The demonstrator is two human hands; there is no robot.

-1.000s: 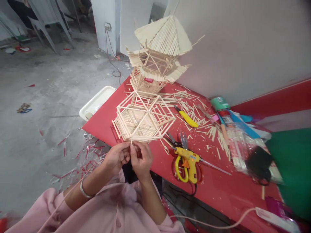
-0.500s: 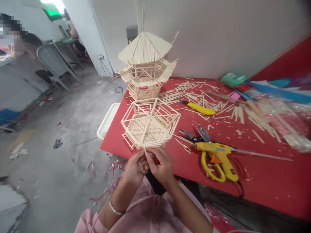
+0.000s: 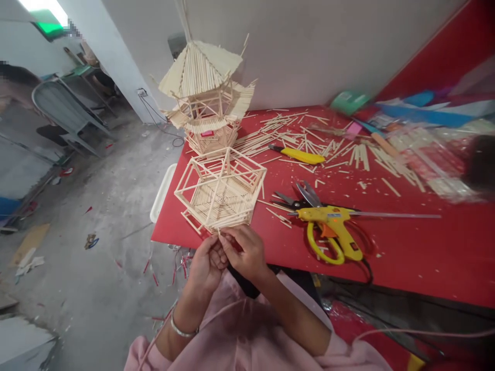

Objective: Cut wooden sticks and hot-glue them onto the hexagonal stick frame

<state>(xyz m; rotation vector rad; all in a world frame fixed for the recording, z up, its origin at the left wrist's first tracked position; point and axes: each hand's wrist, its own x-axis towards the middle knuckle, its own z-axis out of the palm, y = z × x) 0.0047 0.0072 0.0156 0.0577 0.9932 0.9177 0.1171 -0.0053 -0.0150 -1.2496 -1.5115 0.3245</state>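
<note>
My left hand (image 3: 208, 261) and my right hand (image 3: 244, 252) meet at the front edge of the red table (image 3: 402, 257). Fingertips of both hands pinch a small light stick (image 3: 219, 233) between them. Just beyond them lies a hexagonal frame of thin wooden sticks (image 3: 222, 198), with a ringed pattern of sticks at its base. Behind it stands a tiered stick tower (image 3: 201, 72) with a pointed roof. Whether the pinched stick touches the frame I cannot tell.
To the right lie a yellow glue gun (image 3: 336, 221) over scissors (image 3: 325, 252), and a yellow cutter (image 3: 303, 155). Loose sticks (image 3: 286, 134) are scattered behind. Plastic bags (image 3: 433, 159) are at the far right. A chair (image 3: 67, 111) and a seated person are at the left.
The view has shifted, so the table and its objects appear further left and slightly higher. Both hands keep their pinch on the small stick. A dark blurred shape now shows at the right edge.
</note>
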